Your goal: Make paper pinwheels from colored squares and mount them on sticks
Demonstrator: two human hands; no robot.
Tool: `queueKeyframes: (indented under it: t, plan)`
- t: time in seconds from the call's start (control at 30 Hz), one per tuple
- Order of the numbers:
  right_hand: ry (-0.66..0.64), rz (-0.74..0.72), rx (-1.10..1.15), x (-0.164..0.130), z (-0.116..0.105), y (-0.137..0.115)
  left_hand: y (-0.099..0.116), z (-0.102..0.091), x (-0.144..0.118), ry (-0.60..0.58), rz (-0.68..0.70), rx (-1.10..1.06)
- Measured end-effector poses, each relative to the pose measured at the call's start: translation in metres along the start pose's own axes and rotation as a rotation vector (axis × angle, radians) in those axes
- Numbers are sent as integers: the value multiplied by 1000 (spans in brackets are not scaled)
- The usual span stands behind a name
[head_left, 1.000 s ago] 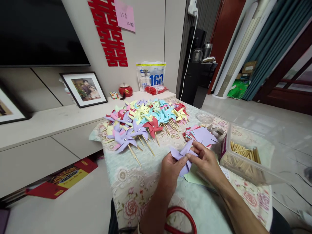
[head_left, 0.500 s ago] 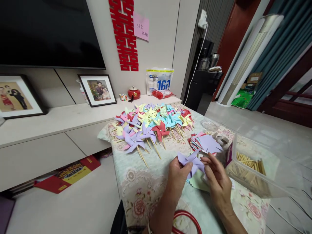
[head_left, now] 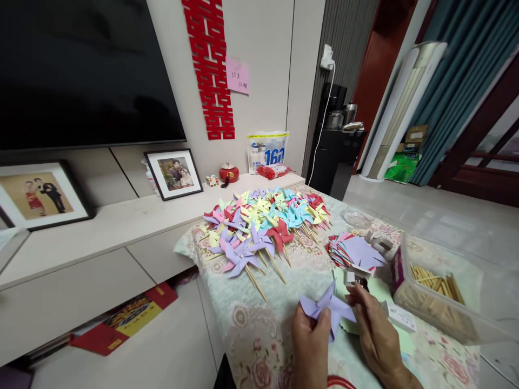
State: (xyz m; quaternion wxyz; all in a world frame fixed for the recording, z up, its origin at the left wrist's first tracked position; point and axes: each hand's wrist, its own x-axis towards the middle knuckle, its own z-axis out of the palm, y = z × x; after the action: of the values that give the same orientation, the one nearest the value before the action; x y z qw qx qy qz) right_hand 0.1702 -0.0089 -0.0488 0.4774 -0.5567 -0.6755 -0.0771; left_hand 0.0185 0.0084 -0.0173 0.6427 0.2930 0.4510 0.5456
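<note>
Many pinwheels [head_left: 261,208] have sticks [head_left: 256,283], the left hand [head_left: 310,344] pinches 1 stickless purple pinwheel [head_left: 334,309], the right hand [head_left: 377,330], grip unclear, meets a small box [head_left: 350,278], and cut paper [head_left: 364,252] remains.

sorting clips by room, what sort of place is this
Most likely a home's living room: a large, dark television on the wall, framed photographs on a long low cabinet, and what looks like a tall air conditioner near teal curtains.

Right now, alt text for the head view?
Left hand holds a lavender paper pinwheel over a floral tablecloth; right hand is at a small white box. Beyond lie multicoloured paper pinwheels on wooden sticks; a clear plastic bin stands at right.
</note>
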Motion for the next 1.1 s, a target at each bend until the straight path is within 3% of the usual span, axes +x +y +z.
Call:
queueKeyframes:
  t: [0.33, 0.7, 0.8, 0.93, 1.0, 1.1]
  plan:
    - [-41, -88, 33, -9, 15, 13, -37, -11, -3, 64, 175, 18]
    - [32, -81, 210, -4, 16, 7, -9, -12, -12, -53, 137, -152]
    - [54, -132, 173, 1, 0, -7, -9, -11, -14, -21, 156, -128]
    - [3, -226, 165, 24, -50, -15, -21, -13, -5, 39, 165, -126]
    - [-1, -176, 119, 46, -82, -1, -25, -15, -1, 15, 146, -102]
    - [-51, -27, 44, 85, -122, 43, -25, -16, 0, -29, 140, -49]
